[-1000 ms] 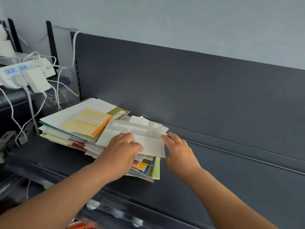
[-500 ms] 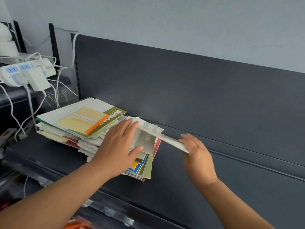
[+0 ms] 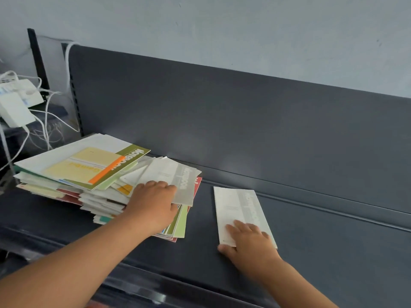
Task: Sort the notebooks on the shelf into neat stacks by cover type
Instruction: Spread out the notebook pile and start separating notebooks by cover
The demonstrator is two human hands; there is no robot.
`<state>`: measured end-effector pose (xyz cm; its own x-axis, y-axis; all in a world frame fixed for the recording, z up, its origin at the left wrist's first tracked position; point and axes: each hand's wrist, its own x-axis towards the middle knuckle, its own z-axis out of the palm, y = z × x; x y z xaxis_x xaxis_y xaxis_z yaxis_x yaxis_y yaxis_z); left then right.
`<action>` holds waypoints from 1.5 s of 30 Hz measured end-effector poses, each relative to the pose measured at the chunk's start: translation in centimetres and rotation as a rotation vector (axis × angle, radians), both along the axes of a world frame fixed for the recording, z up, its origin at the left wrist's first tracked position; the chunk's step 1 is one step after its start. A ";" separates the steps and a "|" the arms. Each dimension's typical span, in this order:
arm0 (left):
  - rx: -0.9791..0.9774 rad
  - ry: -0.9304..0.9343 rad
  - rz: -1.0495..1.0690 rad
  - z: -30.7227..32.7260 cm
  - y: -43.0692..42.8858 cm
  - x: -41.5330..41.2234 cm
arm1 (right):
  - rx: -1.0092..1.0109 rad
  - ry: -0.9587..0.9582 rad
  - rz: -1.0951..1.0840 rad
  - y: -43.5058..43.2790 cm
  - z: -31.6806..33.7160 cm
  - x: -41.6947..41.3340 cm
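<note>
Notebooks (image 3: 100, 187) lie in a loose, slanting pile at the left of the dark shelf (image 3: 322, 241), an olive-and-yellow notebook (image 3: 93, 165) on top at the back. A single grey notebook (image 3: 238, 207) lies flat on the shelf well apart to the right. The right hand (image 3: 249, 243) rests on its near end, fingers straight and spread, thumb beside the corner. The left hand (image 3: 153, 203) lies palm down on another grey notebook (image 3: 184, 183) atop the pile, fingers bent; I cannot tell whether it pinches it. White chargers (image 3: 17, 101) and cables sit far left.
</note>
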<state>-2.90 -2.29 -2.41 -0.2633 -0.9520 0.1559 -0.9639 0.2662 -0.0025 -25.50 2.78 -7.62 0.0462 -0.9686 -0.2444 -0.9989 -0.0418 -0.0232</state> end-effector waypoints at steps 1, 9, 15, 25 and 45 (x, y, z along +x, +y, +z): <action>-0.025 0.015 -0.015 0.0 0.0 0.0 | -0.011 -0.021 -0.018 -0.1 -0.2 0.0; -0.081 -0.083 -0.108 1.0 1.6 -2.7 | -0.520 -0.397 0.064 0.2 2.3 0.3; -0.131 0.014 -0.291 -0.3 3.1 -6.2 | -0.937 -0.408 0.278 -0.5 1.4 -0.3; 0.174 -0.083 0.183 0.5 -0.2 -0.1 | -0.151 -0.259 0.052 -0.1 0.0 -6.8; -0.172 0.196 -0.350 -2.6 3.2 -2.4 | -0.643 -0.514 0.269 -1.8 -0.9 2.2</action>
<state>-5.33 0.96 -5.04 -0.5154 -0.7665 0.3832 -0.8023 0.5887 0.0985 -23.30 0.95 -8.47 0.2482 -0.8516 0.4616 -0.8249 -0.4356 -0.3601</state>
